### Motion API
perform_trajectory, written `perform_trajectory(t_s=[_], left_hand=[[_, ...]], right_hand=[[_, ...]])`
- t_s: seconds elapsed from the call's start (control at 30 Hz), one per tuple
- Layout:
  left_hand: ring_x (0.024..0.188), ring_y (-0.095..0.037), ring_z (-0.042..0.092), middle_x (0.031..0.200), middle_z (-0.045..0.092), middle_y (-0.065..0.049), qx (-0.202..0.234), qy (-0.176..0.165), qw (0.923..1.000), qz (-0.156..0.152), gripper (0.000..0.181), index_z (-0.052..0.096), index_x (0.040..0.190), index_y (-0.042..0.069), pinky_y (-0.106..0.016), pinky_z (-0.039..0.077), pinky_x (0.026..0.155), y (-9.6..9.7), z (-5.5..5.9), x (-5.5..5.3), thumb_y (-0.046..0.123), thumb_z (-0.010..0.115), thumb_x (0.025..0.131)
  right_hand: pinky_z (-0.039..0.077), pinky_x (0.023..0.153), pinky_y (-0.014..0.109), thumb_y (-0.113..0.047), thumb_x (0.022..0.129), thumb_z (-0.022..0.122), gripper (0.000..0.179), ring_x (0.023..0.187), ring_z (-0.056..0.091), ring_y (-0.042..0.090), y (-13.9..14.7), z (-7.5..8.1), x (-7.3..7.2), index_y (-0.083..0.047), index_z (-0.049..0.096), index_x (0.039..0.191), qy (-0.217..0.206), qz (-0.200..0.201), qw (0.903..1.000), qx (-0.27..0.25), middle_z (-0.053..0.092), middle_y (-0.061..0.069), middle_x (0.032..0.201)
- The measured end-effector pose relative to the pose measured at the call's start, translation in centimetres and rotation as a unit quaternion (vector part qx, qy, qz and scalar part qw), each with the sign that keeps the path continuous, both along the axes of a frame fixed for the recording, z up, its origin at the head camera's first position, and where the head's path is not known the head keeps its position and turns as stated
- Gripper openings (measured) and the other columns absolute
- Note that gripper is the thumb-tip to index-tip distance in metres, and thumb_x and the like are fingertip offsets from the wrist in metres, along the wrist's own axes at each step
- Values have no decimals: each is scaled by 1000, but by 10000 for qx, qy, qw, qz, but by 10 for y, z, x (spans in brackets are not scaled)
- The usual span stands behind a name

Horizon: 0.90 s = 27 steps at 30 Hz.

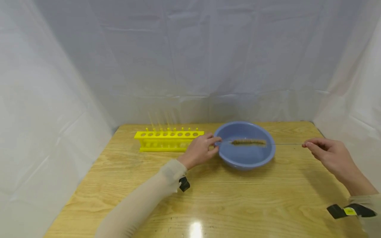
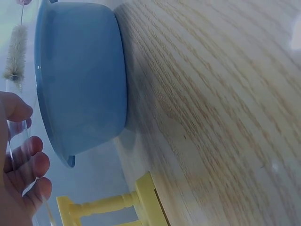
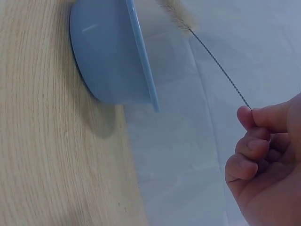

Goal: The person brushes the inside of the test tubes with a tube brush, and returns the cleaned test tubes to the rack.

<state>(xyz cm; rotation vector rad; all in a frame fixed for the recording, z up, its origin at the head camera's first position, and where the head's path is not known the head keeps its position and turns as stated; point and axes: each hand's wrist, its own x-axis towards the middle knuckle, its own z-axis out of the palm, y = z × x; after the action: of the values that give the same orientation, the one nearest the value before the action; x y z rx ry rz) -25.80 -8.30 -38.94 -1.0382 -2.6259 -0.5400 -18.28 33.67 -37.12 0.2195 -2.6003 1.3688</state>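
My left hand (image 1: 203, 148) holds a clear glass test tube (image 2: 19, 141) at the left rim of the blue basin (image 1: 247, 162). Much of the tube is covered by the fingers. Out to the right, my right hand (image 1: 333, 155) pinches the thin twisted wire handle (image 3: 220, 68) of a test tube brush (image 1: 248, 142) between thumb and forefinger. The brush lies level above the basin, its tan bristles (image 2: 16, 52) pointing toward the left hand. Its tip is close to the tube's mouth; whether it is inside cannot be told.
A yellow test tube rack (image 1: 169, 135) stands left of the basin, close behind the left forearm. Several clear tubes lean in its left holes. All sit on a wooden table (image 1: 238, 205) with white sheeting (image 1: 190, 59) hung behind and at both sides.
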Motion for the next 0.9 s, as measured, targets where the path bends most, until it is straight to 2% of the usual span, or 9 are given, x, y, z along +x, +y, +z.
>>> perform_trajectory(t_s=[0.13,0.33,0.47,0.63,0.73,0.8,0.9], left_hand=[[86,-17,69,107,67,-7,-25,40,10000,14,34,69,128,11,-27,53,68,1,2,1,20,64,96],[82,-14,65,111,69,-6,-249,149,9995,85,34,69,129,13,-23,52,68,3,3,2,21,66,96],[83,-13,63,112,68,-4,-504,243,9983,165,35,68,131,15,-23,53,70,4,2,2,26,64,98],[83,-15,64,107,68,-5,-551,423,9975,87,34,69,129,14,-28,54,71,6,1,2,25,67,97],[80,-16,63,103,68,-5,-642,610,9961,-23,34,69,128,14,-29,53,70,10,2,3,23,69,96],[78,-15,61,99,67,-4,-734,721,9947,-78,34,70,128,14,-28,51,67,12,2,4,24,70,96],[75,-14,57,96,65,-4,-777,777,9939,-122,34,70,128,13,-26,48,65,15,2,5,24,70,96]], right_hand=[[43,59,20,-23,105,55,25,76,51,3,0,1,0,-3,69,112,106,94,9999,-31,64,-27,93],[46,67,13,-20,105,55,24,86,55,-6,-2,1,-2,-2,69,112,344,215,9992,39,65,-27,98],[46,64,15,-17,105,55,22,82,54,-2,-3,-1,-3,-2,69,112,389,338,9987,-42,65,-25,97],[40,55,23,-11,104,55,18,71,48,6,-3,-7,-5,-4,70,110,357,656,9963,-431,64,-17,89],[44,58,18,-8,103,55,18,75,52,1,-5,-11,-7,-6,71,110,347,814,9951,-451,66,-19,92],[48,65,14,-8,103,54,18,83,56,-3,-6,-12,-8,-7,71,112,324,841,9952,-394,67,-23,99],[49,66,14,-11,104,55,19,83,56,-2,-11,-11,-9,-4,70,113,305,777,9961,-282,67,-23,99]])
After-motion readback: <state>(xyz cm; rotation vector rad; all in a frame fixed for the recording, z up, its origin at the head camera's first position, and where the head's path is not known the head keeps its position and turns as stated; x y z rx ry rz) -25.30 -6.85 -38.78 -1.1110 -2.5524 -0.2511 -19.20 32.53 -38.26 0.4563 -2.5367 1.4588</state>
